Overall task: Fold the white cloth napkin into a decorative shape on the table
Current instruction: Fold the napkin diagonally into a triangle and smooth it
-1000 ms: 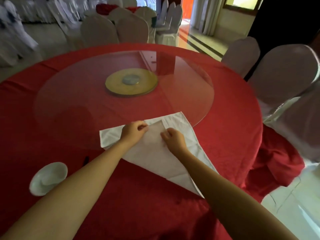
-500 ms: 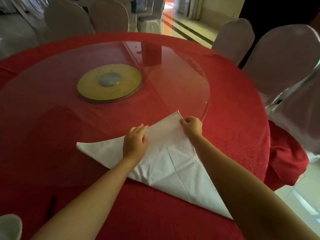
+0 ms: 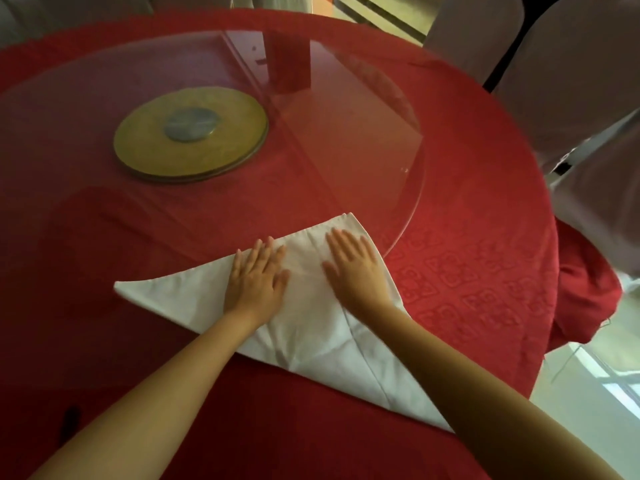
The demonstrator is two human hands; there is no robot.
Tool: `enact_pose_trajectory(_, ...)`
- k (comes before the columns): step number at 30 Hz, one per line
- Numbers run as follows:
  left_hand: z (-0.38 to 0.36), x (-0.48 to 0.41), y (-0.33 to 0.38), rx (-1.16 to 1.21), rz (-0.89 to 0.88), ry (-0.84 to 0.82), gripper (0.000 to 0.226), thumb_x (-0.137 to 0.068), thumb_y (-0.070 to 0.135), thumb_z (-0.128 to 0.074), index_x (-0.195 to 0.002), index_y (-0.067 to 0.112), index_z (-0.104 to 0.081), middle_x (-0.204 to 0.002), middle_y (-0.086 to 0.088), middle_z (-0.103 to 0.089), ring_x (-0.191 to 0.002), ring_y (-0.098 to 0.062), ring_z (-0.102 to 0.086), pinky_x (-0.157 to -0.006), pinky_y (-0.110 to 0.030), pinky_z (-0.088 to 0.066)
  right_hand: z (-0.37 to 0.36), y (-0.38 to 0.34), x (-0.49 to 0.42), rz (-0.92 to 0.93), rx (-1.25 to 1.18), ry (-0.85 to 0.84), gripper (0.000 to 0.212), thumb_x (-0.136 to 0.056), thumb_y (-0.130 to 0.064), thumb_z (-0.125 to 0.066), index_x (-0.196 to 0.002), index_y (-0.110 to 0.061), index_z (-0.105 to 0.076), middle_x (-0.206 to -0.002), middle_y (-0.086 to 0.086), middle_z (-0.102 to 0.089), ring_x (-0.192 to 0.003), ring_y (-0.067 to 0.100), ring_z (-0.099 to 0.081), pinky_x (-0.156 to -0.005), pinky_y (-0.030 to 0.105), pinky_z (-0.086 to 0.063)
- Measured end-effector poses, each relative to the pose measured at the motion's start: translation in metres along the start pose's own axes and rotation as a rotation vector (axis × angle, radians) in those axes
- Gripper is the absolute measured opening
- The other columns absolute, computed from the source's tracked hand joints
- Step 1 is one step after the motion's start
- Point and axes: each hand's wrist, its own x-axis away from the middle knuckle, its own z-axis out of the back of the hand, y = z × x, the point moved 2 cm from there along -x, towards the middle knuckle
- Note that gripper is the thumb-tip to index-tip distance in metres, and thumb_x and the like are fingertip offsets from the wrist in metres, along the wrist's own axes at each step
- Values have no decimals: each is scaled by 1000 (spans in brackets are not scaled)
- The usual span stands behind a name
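Both hands [image 3: 256, 282] [image 3: 353, 268] now flat, fingers spread, on triangular napkin [image 3: 318, 344].

Legible text, labels, brands, numbers, signs: none for you to log. The red tablecloth [image 3: 485, 271] carries only a woven geometric pattern, no readable characters.

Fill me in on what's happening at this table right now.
A person is folding a white cloth napkin on a round table with a red tablecloth. The napkin lies flat as a triangle, its far part resting on the edge of the glass turntable. Both hands press down on it, palms flat and fingers spread: the left hand and the right hand side by side near the upper corner. No decorative shape has formed yet.
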Motion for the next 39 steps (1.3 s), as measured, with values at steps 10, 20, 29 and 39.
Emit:
enact_pose_trajectory(10,-1,-5,-7,-56,85,-72,56,-92,49,-13,-144,28,-4,-157,2,-3,-143,-16,3,-115,-48,7,-2,60,97,-301,37,-132,69,-94,-52,-27,-140,-24,16,-156,-2,8,-141,12,17,-118,37,10)
enact_pose_trajectory(20,-4,109,108,-117,-471,-72,55,-88,41,-33,-138,17,-34,-146,-3,-38,-136,-21,-31,-112,-36,-6,10,47,176,-169,105,-285,68,-93,-55,-27,-144,-25,5,-155,-4,8,-141,15,17,-115,35,17)
enact_pose_trajectory(29,-27,138,113,-146,-513,-221,78,-83,64,-21,-143,18,-7,-154,-2,-7,-143,-19,0,-111,-36,4,26,43,223,-205,85,-343,74,-91,-58,-26,-144,-20,10,-152,-4,17,-138,15,23,-115,38,21)
enact_pose_trajectory(39,-17,172,130,-198,-514,-107,76,-80,62,-31,-135,12,-39,-144,-7,-42,-133,-25,-37,-110,-39,-16,60,16,257,44,211,-187,22,-63,-28,-76,-78,-21,-63,-81,-4,-66,-69,17,-62,-63,30,-55)
